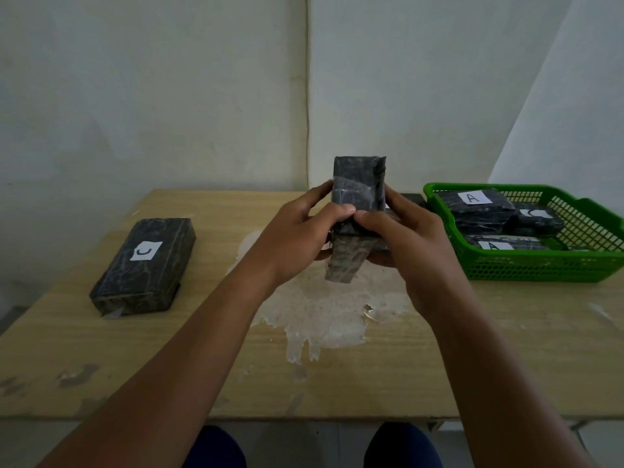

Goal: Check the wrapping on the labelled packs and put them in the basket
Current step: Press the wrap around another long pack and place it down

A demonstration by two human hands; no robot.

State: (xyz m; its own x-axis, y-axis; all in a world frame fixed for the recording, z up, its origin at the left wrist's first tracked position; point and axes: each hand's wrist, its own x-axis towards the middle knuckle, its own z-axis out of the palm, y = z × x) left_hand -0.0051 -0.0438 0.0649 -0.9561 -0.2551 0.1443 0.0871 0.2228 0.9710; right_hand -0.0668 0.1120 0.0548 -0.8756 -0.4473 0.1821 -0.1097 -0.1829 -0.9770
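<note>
Head view. At frame centre both hands hold one dark wrapped pack (357,194) lifted above the bench (439,349), stood on end and tilted, its upper end toward the wall. No label shows on the faces turned to the camera. Left hand (297,238): fingers curled round the pack's left side, thumb across the near face. Right hand (412,244): fingers curled round the right side, thumb laid on the near face; the two thumb tips meet at mid-pack.

Left of centre, a second dark pack marked "C" (143,265) lies flat on the bench, well apart from the hands, white label up.

Right edge of the frame: green basket (540,265) stands on the bench. Inside it, a pack labelled "A" (472,206) at the far left, a pack with a "C" label (537,219) just beside it, and another "A" pack (499,245) at the near side. Exact stacking inside cannot be told.

A pale, worn patch (320,309) covers the bench surface under the hands. Another dark object shows partly behind the right hand, just beside the basket; too hidden to identify.
</note>
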